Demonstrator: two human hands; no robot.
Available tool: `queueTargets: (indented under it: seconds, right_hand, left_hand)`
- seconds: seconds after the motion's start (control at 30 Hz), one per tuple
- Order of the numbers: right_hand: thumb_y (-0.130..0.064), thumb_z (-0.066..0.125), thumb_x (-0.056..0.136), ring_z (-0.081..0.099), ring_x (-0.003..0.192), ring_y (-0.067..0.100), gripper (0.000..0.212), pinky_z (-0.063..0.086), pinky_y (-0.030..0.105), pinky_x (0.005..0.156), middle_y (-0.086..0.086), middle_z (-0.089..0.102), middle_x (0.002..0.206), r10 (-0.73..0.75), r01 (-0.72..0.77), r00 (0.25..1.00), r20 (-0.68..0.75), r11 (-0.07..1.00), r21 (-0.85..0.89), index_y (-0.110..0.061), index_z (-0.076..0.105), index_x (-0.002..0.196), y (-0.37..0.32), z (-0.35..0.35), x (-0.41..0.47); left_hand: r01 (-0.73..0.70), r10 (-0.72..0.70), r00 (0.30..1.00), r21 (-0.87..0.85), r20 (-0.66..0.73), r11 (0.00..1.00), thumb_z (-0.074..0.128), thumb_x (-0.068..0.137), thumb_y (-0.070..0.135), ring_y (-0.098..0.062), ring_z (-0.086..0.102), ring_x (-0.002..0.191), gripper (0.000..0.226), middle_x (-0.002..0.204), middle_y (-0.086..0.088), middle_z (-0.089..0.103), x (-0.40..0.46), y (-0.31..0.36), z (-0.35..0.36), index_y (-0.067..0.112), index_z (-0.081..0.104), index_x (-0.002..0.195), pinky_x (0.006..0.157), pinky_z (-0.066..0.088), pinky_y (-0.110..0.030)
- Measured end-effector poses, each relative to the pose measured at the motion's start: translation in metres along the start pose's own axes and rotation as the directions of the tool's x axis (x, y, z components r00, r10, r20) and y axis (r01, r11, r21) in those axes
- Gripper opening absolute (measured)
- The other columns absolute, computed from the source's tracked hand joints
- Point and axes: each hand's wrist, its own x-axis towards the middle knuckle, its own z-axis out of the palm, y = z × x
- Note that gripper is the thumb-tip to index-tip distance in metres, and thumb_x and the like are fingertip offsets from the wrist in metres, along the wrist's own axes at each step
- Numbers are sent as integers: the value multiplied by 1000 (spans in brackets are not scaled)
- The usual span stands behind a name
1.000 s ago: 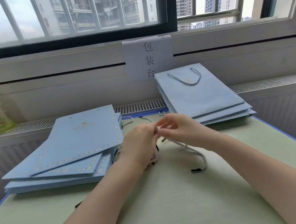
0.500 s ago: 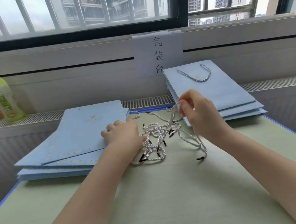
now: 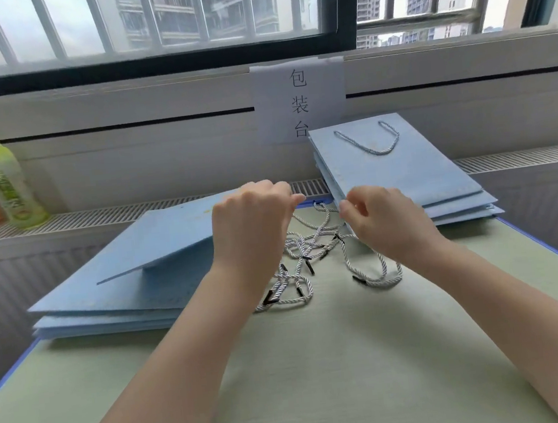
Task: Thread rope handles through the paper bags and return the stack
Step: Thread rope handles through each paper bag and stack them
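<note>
While my left hand lifts the top paper bag off the unthreaded stack by its near corner, fingers curled round the edge, my right hand pinches one rope handle from the tangle on the worktop. Limp, light cord: I judge it best held near its stiff black tip; the bag looks thin and easily creased

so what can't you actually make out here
Head view, the only one:
- Left hand: its back hides the fingertips and the lifted bag corner it holds.
- Right hand: curled fingers hide how it pinches the rope.
- Loose ropes: too tangled to count.
- Right stack: only the top bag's handle shows.
- Bottles: labels blurred; the orange one is cut by the left edge.
</note>
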Motion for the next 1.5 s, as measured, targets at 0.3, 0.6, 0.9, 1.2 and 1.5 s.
queueTargets:
  seconds: [0.3, 0.6, 0.9, 1.2, 1.5]
  right_hand:
    - [-28, 47, 95, 47, 80, 23, 24, 35, 32, 68, 1, 45, 84, -26, 34, 998, 55, 989, -144, -11, 60, 84, 8, 1, 0]
    - [-17, 49, 86, 43, 69, 20, 24, 33, 30, 56, -4, 45, 65, -163, 245, 889, 427, 959, -142, -16, 45, 62, -1, 10, -8]
    - [-18, 50, 88, 50, 67, 17, 13, 36, 26, 56, 3, 59, 82, -79, 146, 892, 444, 982, -118, -6, 53, 87, -7, 9, -9]
    - [10, 32, 88, 54, 60, 13, 37, 45, 20, 56, 5, 58, 80, 54, -161, 979, 197, 801, 577, -14, 58, 97, -7, -1, -1]
    - [-38, 50, 95, 40, 50, 8, 28, 33, 21, 49, -5, 50, 68, 164, -297, 951, 261, 712, 636, -12, 58, 94, -2, -2, 4]
  left_hand:
    - [-302, 367, 863, -228, 347, 926, 60, 86, 48, -20, 58, 88, 34, 87, 5, 57, -7, 33, 6, 18, 59, 101, 62, 30, -28]
    - [-92, 235, 825, -289, 513, 953, 35, 92, 60, -13, 56, 92, 43, 94, 8, 64, -8, 22, 2, 24, 59, 88, 72, 41, -29]
    - [511, -580, 531, 313, 617, 801, 38, 97, 46, -37, 36, 126, 55, 135, -22, 42, -16, -51, 29, 4, 32, 133, 99, 33, -45]
    - [832, -707, 403, 90, 581, 548, 40, 97, 19, -40, 44, 122, 40, 133, -23, 46, -7, -55, 22, -5, 33, 129, 94, 35, -43]
    - [840, -731, 542, -247, 414, 483, 27, 101, 38, -38, 52, 95, 44, 104, -21, 59, 0, -54, 12, 1, 51, 100, 77, 35, -39]
